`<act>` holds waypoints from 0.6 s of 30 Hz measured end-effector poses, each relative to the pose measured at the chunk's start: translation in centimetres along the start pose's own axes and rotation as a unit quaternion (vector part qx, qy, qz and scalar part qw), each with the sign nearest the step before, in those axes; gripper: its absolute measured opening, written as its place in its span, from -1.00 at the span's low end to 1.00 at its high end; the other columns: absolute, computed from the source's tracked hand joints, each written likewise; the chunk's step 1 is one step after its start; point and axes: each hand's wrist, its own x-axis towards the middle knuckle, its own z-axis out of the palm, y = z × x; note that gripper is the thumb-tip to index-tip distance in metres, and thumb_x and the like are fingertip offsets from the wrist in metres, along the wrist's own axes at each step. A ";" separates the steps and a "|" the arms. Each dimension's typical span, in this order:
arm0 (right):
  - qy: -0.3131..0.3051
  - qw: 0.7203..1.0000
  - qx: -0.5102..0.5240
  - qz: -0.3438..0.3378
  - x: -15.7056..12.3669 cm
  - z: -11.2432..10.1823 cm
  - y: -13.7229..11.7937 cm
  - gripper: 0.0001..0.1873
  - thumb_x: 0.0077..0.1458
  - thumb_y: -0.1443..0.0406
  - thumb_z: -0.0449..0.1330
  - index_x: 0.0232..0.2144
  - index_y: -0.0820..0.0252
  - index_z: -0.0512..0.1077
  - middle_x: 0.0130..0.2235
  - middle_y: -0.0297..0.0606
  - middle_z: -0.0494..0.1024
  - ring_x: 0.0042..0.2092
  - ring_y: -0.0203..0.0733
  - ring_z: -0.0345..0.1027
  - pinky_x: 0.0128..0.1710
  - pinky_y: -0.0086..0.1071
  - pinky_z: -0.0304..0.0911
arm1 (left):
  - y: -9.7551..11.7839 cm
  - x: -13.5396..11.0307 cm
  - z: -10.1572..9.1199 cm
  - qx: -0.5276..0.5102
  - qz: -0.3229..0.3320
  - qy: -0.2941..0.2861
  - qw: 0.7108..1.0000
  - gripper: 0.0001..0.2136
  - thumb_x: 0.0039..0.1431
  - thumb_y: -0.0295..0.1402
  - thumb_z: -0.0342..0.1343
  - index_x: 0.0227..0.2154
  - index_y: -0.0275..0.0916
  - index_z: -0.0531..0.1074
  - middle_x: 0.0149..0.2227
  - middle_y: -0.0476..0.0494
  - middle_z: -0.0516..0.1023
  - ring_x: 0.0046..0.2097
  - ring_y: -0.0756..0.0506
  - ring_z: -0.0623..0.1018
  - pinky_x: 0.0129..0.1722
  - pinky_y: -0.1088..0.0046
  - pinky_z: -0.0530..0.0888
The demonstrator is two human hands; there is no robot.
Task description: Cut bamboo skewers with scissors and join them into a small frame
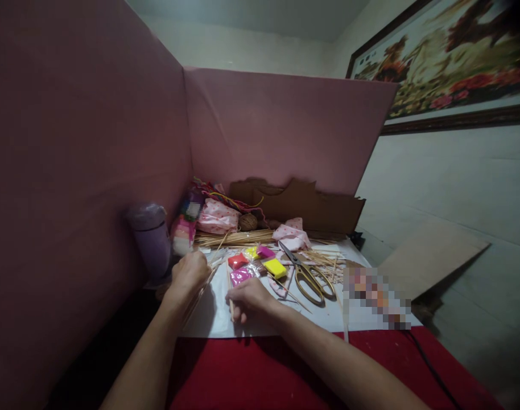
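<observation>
My left hand [189,277] is closed at the left side of the white sheet, its fingers around thin bamboo sticks [202,289] that show beside and below it. The fingertips are mostly hidden. My right hand [250,299] pinches a pale wooden stick [231,304], held roughly upright near the sheet's front edge. Just beyond that hand lie packets of coloured clay: magenta [240,277], red [238,261] and yellow [275,268]. Gold-handled scissors [311,279] rest to the right, blades pointing away and to the left.
Behind are a long bundle of sticks [230,238], a twine ball [248,221], pink dotted cloth [292,233] and torn cardboard [298,199]. Loose sticks [326,265] lie right of the scissors, near a blurred object with a black cable [430,364]. A purple container [151,242] stands left.
</observation>
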 end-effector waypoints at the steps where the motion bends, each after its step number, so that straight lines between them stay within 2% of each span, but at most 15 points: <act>1: 0.011 1.000 -0.001 0.014 0.3 0.7 -0.3 -0.77 -0.08 0.50 0.04 -0.70 0.30 0.30 -0.80 -0.32 0.37 -0.74 -0.34 0.25 -0.82 -0.58 0.14 | 0.1 -0.1 -0.1 0.000 0.001 0.001 1.000 -0.77 -0.04 -0.41 -0.03 -0.39 -0.25 0.52 -0.25 -0.41 0.57 -0.18 -0.27 0.55 -0.34 0.37 0.39; 5: 0.016 0.999 0.000 0.039 1.3 3.2 -1.1 -0.73 -0.08 0.53 0.04 -0.74 0.27 0.25 -0.79 -0.31 0.36 -0.72 -0.30 0.30 -0.81 -0.57 0.17 | 0.1 -0.3 -0.6 0.002 -0.009 0.011 1.000 -0.75 -0.02 -0.42 -0.05 -0.34 -0.28 0.51 -0.22 -0.43 0.56 -0.16 -0.30 0.54 -0.32 0.32 0.40; 8: 0.006 1.000 0.006 0.019 1.4 3.6 -0.9 -0.76 -0.08 0.50 0.06 -0.72 0.27 0.26 -0.78 -0.31 0.38 -0.70 -0.30 0.33 -0.82 -0.59 0.14 | -0.4 0.0 -0.6 -0.003 -0.009 0.021 1.000 -0.76 0.00 -0.40 -0.04 -0.33 -0.28 0.50 -0.19 -0.43 0.54 -0.13 -0.32 0.53 -0.30 0.29 0.40; 13: 0.020 0.998 0.009 -0.065 -0.6 0.8 -1.0 -0.82 -0.09 0.38 0.14 -0.67 0.28 0.28 -0.75 -0.35 0.39 -0.72 -0.36 0.28 -0.81 -0.62 0.11 | -1.8 0.6 -0.1 0.006 0.003 0.018 1.000 -0.77 -0.03 -0.43 -0.01 -0.33 -0.29 0.51 -0.21 -0.42 0.55 -0.16 -0.31 0.53 -0.31 0.33 0.39; 15: 0.029 0.994 -0.006 -0.103 -1.5 -0.7 -1.1 -0.81 -0.10 0.30 0.19 -0.64 0.29 0.31 -0.73 -0.38 0.39 -0.71 -0.40 0.26 -0.79 -0.62 0.12 | -2.1 0.8 0.0 -0.002 0.001 0.040 0.999 -0.80 -0.03 -0.42 0.01 -0.38 -0.29 0.51 -0.24 -0.42 0.56 -0.18 -0.29 0.54 -0.33 0.35 0.39; 18: 0.084 0.978 -0.024 -0.188 -2.2 -2.6 -0.8 -0.73 -0.12 0.17 0.23 -0.59 0.28 0.32 -0.70 -0.42 0.37 -0.68 -0.38 0.28 -0.78 -0.62 0.11 | -1.9 0.9 -0.2 -0.103 0.019 0.085 0.991 -0.89 -0.07 -0.38 0.08 -0.54 -0.29 0.46 -0.40 -0.34 0.55 -0.32 -0.21 0.54 -0.45 0.42 0.36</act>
